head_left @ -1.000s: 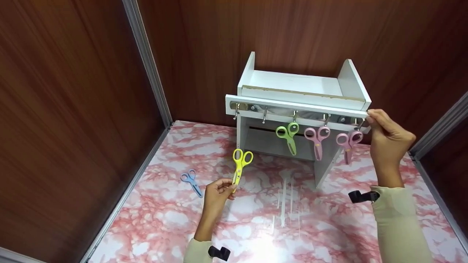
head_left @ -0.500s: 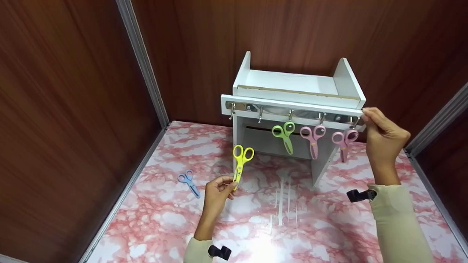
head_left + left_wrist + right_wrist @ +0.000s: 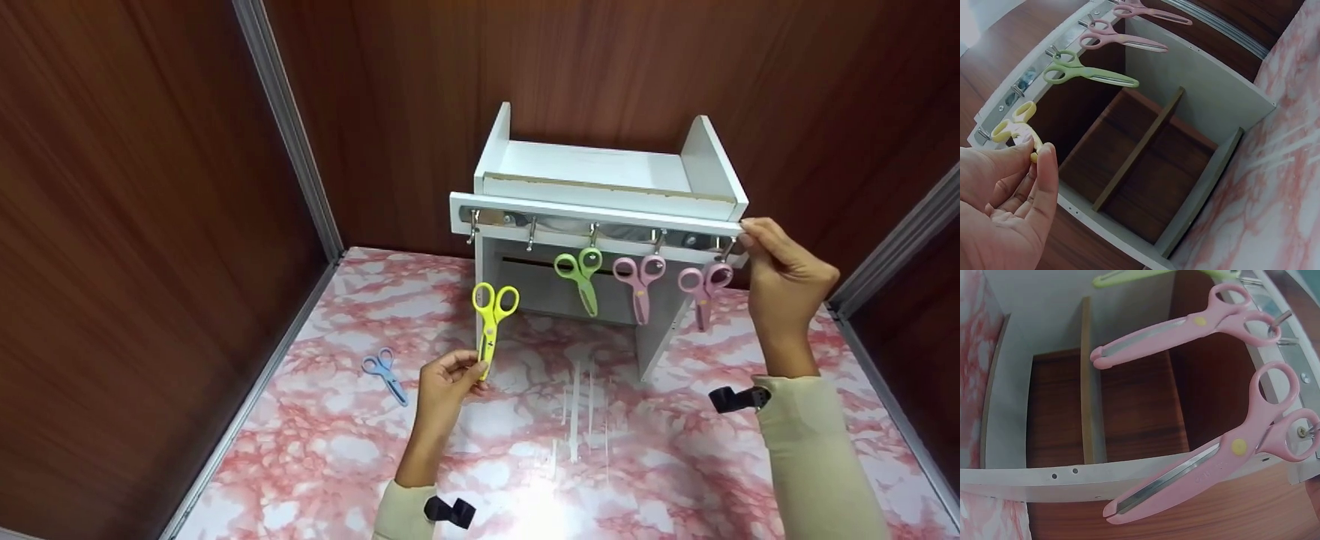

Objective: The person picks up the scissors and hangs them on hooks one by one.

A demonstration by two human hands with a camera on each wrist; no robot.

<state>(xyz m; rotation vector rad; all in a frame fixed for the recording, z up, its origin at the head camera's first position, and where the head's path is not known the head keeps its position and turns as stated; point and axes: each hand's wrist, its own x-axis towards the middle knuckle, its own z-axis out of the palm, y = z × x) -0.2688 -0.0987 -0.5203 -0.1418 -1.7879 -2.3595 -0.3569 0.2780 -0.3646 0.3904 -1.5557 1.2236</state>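
Note:
My left hand (image 3: 444,386) pinches the yellow scissors (image 3: 489,322) by the blade end, handle loops pointing up, in front of the hook rail (image 3: 600,214). In the left wrist view the loops of these yellow scissors (image 3: 1023,115) overlap the rail near its two bare hooks. Green scissors (image 3: 581,279) hang from the middle hook. To their right hang two pink scissors, one pair (image 3: 640,285) beside the other (image 3: 703,292), each by a loop. With thumb and fingers my right hand (image 3: 791,274) grips the rail's right end. Blue scissors (image 3: 385,376) lie on the table at the left.
A white shelf unit (image 3: 596,165) stands behind the rail against a brown wood wall (image 3: 420,112). The table (image 3: 337,465) has a red-and-white marbled surface with pale streaks. Metal-edged panels (image 3: 285,127) flank both sides.
My left hand has raised the yellow scissors a little toward the rail. The right hand keeps its grip on the rail's end, while the whole head view has shifted slightly.

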